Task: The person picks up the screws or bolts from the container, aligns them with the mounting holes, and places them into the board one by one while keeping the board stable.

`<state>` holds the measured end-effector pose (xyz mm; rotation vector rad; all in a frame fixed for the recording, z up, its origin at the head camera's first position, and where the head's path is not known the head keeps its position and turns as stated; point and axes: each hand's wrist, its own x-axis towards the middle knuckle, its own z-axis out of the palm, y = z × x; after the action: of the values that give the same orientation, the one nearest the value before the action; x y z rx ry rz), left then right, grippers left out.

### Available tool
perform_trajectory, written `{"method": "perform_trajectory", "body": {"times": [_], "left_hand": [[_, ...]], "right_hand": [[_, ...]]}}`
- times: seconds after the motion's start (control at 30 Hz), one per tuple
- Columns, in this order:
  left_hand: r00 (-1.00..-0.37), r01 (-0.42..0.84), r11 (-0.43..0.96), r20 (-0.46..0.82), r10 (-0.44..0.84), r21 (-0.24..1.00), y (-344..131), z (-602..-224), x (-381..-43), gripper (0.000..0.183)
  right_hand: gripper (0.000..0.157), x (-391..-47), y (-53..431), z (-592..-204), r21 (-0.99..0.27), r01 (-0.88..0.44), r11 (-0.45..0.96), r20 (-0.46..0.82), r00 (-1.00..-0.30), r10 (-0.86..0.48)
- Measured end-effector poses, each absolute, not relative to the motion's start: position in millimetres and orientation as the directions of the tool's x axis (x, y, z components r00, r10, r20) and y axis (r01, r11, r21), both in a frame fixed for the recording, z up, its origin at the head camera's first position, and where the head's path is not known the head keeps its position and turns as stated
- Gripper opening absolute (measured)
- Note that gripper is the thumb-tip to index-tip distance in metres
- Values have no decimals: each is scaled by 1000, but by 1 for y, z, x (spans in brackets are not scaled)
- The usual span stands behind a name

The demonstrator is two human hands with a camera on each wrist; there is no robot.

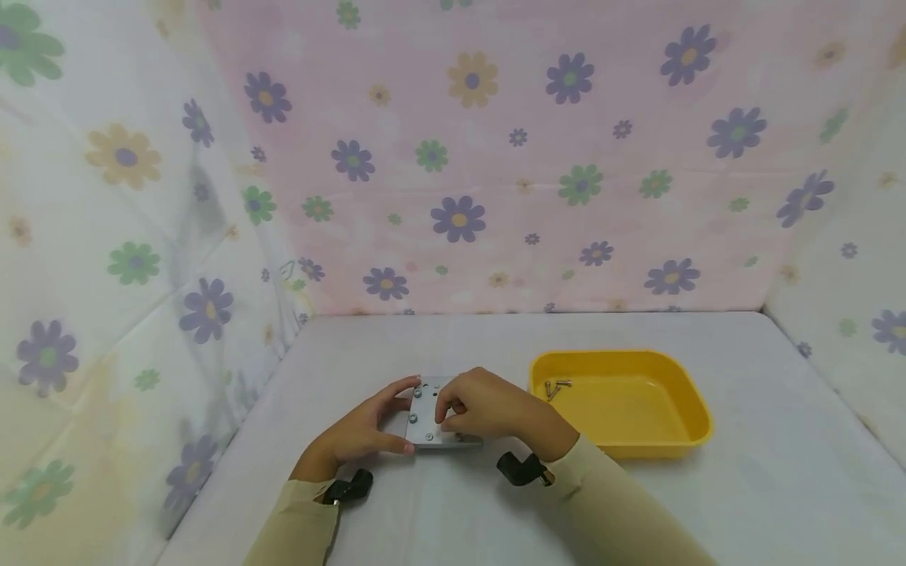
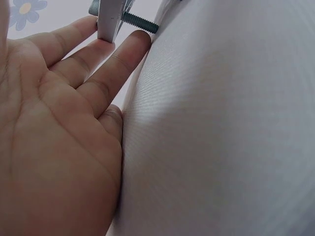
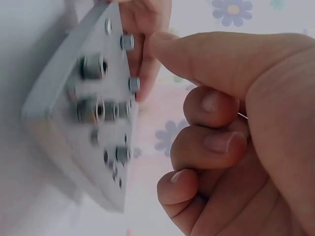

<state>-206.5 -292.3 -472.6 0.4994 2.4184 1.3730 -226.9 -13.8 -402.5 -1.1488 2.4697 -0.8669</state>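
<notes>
Flowered cloth [image 1: 510, 173] walls the workspace at the back and both sides, pink behind and whitish at the sides. Below it spreads a pale counter [image 1: 418, 519]. Two beige sleeves [image 1: 630, 511] reach in from the near edge. A yellow tray [image 1: 630, 409] sits to the right, just beside the right forearm.

Of the hands, the left hand [image 1: 357, 431] grasps the metal plate [image 1: 427, 407] along its left edge, thumb at the near corner and fingers at the far one. The right hand [image 1: 491, 405] is over the plate's right half, its fingers curled in and empty. The plate thus lies between the two, near the middle of the counter.

A black fitting [image 1: 521, 469] juts from each wrist. Several bolts [image 3: 123, 154] stand head-up in the plate; one threaded shank [image 2: 140, 22] pokes out beneath it. A few small screws [image 1: 563, 383] lie in the tray's left end.
</notes>
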Motion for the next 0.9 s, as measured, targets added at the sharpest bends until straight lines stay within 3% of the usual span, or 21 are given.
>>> {"method": "perform_trajectory", "body": {"times": [0.47, 0.9], "left_hand": [[-905, 113, 479, -109, 411, 870, -290, -474, -206, 109], [-903, 118, 465, -101, 418, 877, -290, -472, -203, 111]], "right_hand": [[8, -242, 23, -392, -516, -619, 593, -1, -691, -723], [10, -253, 60, -384, -507, -584, 634, -9, -732, -682]]}}
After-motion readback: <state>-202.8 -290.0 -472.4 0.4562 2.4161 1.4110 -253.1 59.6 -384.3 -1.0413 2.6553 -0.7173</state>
